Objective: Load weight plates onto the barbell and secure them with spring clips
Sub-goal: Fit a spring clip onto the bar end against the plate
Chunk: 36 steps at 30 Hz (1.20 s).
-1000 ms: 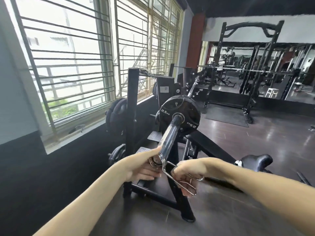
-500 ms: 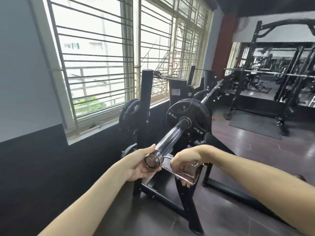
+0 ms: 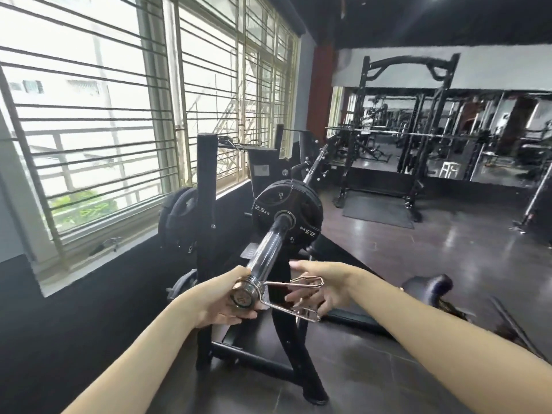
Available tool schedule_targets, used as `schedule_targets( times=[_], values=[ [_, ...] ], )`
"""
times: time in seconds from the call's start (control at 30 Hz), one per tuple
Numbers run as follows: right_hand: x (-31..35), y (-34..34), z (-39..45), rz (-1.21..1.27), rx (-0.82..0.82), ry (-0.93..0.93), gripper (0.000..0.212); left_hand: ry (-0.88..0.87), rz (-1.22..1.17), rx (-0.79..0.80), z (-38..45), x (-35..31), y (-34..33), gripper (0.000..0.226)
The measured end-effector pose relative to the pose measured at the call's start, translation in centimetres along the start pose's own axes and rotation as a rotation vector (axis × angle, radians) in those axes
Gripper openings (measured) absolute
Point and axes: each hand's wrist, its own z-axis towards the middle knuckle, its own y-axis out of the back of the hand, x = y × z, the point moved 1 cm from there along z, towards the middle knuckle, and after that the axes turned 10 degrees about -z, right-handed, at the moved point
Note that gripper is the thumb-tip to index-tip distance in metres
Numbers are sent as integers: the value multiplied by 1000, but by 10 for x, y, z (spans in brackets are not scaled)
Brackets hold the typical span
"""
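The barbell sleeve (image 3: 265, 249) points toward me, with a black 2.5 kg plate (image 3: 268, 210) on it and a larger 5 kg plate (image 3: 313, 201) behind that. A chrome spring clip (image 3: 291, 283) has its coil around the sleeve's very end, and its two handles stick out to the right, spread apart. My left hand (image 3: 216, 300) cups the sleeve end and the coil from the left. My right hand (image 3: 324, 286) is just behind the handles, fingers spread and not squeezing them.
A black plate rack upright (image 3: 206, 204) stands left of the bar, with stored plates (image 3: 179, 222) by the barred window. Its floor frame (image 3: 254, 360) lies under my hands. A bench pad (image 3: 427, 289) is at right and a power rack (image 3: 409, 130) stands before the mirror.
My right hand has let go of its squeeze on the clip handles, which have sprung apart. The coil stays on the sleeve end and my left hand still holds there.
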Motion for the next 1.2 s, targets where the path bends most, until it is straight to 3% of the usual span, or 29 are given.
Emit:
schedule_targets(
  times=[0.17, 0.4, 0.67, 0.83, 0.97, 1.2],
  values=[
    [-18, -11, -29, 198, -211, -134, 86, 20, 132, 104, 5, -3, 10, 53],
    [7, -48, -40, 326, -381, -244, 83, 6, 226, 142, 8, 0, 20, 69],
    [-18, -48, -30, 366, -318, -279, 96, -35, 250, 205, 4, -2, 22, 61],
    [-22, -41, -26, 288, -271, -302, 83, -28, 240, 269, 6, -4, 29, 61],
    [-25, -43, -25, 361, -191, -257, 73, -9, 231, 303, 13, -3, 32, 63],
    [-30, -60, -13, 352, -458, -294, 59, 40, 293, 357, 23, -2, 31, 82]
  ],
)
